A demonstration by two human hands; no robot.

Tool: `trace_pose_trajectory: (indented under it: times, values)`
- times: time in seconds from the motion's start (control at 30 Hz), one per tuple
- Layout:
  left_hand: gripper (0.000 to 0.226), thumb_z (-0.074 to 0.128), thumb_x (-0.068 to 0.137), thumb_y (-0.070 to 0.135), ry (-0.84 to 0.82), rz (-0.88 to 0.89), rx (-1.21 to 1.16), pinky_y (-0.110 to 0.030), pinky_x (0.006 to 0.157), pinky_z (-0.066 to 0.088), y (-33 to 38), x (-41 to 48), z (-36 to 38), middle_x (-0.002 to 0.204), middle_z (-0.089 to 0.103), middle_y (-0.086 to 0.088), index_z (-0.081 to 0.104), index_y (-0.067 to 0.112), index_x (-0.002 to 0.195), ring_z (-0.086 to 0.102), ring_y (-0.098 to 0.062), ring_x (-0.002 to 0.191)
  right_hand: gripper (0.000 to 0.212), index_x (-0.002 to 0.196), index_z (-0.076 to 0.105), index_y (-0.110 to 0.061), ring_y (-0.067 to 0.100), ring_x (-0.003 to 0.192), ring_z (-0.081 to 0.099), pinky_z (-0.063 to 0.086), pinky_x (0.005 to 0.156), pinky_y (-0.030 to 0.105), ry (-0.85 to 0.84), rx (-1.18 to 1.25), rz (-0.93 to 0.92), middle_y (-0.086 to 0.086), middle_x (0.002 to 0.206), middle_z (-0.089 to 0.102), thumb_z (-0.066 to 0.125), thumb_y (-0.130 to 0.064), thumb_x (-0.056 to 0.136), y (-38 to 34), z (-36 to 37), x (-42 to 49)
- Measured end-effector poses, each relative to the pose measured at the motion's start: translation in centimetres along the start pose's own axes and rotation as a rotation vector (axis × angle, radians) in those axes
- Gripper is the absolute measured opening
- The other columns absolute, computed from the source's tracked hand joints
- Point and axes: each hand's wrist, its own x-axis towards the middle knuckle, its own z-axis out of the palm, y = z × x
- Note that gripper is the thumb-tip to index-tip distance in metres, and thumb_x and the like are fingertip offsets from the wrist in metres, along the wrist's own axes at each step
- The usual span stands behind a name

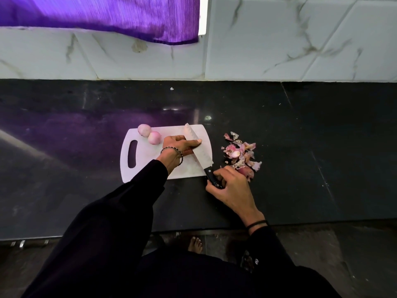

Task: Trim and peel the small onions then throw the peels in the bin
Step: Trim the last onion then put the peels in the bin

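I stand at a dark counter [279, 147] with a white cutting board [150, 166] in front of me. My right hand [232, 188] is closed around the black handle of the knife [198, 150], and the blade lies across the board, its tip toward 11 o'clock. My left hand [181, 145] lies flat on the board with the fingers stretched out, touching the flat side of the blade; I cannot tell if something is under the palm. Two peeled onions [149, 134] rest touching each other at the 10 o'clock corner of the board, one partly over the edge. The pile of peels [241, 153] is on the counter at 3 o'clock from the board, just beside my right hand. I see no bin here. I think the peeling is nearly done and the peels must go next. The danger is my left fingers so close to the edge: if the blade slides or turns, it may cut them. Also, the onion at the corner can roll off, and the light peels can scatter when I gather them.
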Motion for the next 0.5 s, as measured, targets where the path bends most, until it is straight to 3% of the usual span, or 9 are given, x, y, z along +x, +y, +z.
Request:
trace_pose_trajectory:
  times: [0.1, 0.27, 0.33, 0.4, 0.5]
  values:
    - [0.028, 0.083, 0.068, -0.007, 0.036, 0.032, -0.044, -0.022, 0.049, 0.055, 0.5, 0.2, -0.5, 0.080, 0.067, -0.013, 0.059, -0.002, 0.082, 0.069, -0.013, 0.052, 0.023, 0.096, 0.073, -0.014, 0.005, 0.071, 0.054, 0.050, 0.064, 0.021, 0.004, 0.005, -0.008, -0.005, 0.088, 0.062, 0.082, -0.028, 0.081, 0.0, -0.1, 0.0]
    - [0.029, 0.078, 0.077, -0.003, 0.030, 0.074, -0.025, -0.025, 0.053, 0.058, -0.1, 1.1, -1.2, 0.085, 0.068, -0.018, 0.059, -0.010, 0.098, 0.071, -0.017, 0.055, 0.022, 0.095, 0.073, -0.013, 0.005, 0.070, 0.053, 0.049, 0.064, 0.021, 0.012, 0.018, -0.004, -0.005, 0.086, 0.061, 0.082, -0.027, 0.079, 0.1, 0.1, -0.1]
    - [0.014, 0.072, 0.085, 0.001, 0.016, 0.104, 0.032, -0.029, 0.059, 0.061, -0.5, 1.6, -1.3, 0.086, 0.067, -0.021, 0.062, -0.007, 0.087, 0.071, -0.019, 0.058, 0.021, 0.094, 0.073, -0.014, 0.007, 0.069, 0.054, 0.050, 0.064, 0.022, 0.010, 0.018, 0.006, -0.006, 0.086, 0.061, 0.082, -0.027, 0.079, 0.2, 0.0, 0.0]
    - [0.014, 0.065, 0.092, 0.006, 0.012, 0.143, 0.098, -0.029, 0.062, 0.061, -0.8, 1.7, -1.3, 0.087, 0.068, -0.021, 0.064, -0.004, 0.082, 0.071, -0.019, 0.059, 0.022, 0.094, 0.073, -0.013, 0.008, 0.070, 0.055, 0.050, 0.064, 0.024, 0.002, 0.010, 0.012, -0.004, 0.087, 0.062, 0.082, -0.027, 0.080, 0.3, 0.0, 0.0]
    - [0.018, 0.053, 0.100, 0.007, 0.032, 0.191, 0.196, -0.022, 0.053, 0.057, -0.8, 1.2, -1.2, 0.082, 0.069, -0.019, 0.063, -0.008, 0.097, 0.071, -0.011, 0.057, 0.021, 0.092, 0.072, -0.012, 0.009, 0.070, 0.055, 0.050, 0.064, 0.025, 0.011, -0.007, 0.025, -0.004, 0.086, 0.062, 0.081, -0.028, 0.081, 0.3, 0.1, 0.2]
